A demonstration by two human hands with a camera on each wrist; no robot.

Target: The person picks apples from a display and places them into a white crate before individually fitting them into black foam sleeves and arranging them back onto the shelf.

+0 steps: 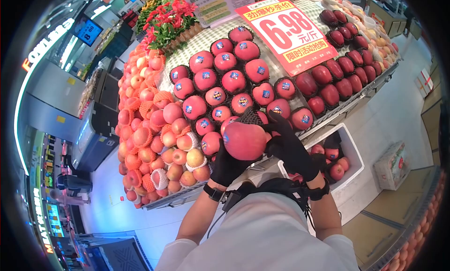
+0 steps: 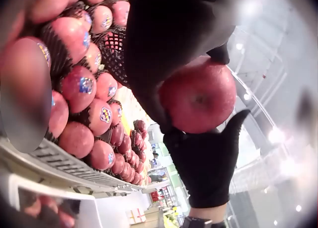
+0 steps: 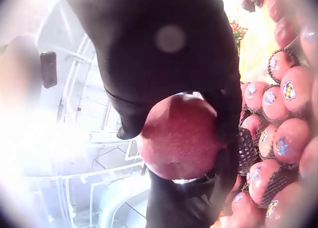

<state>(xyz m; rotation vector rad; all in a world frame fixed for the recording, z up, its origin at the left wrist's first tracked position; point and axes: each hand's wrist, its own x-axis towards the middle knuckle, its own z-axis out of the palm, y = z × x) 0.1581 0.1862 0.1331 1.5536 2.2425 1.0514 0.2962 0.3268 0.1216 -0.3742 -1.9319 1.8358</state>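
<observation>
In the head view a large red apple (image 1: 244, 142) is held up in front of the display, between two black-gloved hands. My left hand (image 1: 227, 167) grips it from the left and below. On the other side, my right hand (image 1: 291, 151) curls its thumb and fingers about the apple, as the right wrist view also shows. A black foam net (image 1: 249, 117) shows just behind the apple, close to the right fingertips. The left wrist view shows the apple's dimpled end (image 2: 200, 98) facing out. Behind stand rows of stickered red apples (image 1: 233, 81) in black nets.
Paler apples (image 1: 150, 137), some in foam nets, are heaped at the left. A red price sign (image 1: 287, 34) stands behind, with dark red apples (image 1: 344, 86) to the right. Below the display edge, a white foam box (image 1: 354, 154) holds more apples. Cardboard boxes (image 1: 391, 214) lie at lower right.
</observation>
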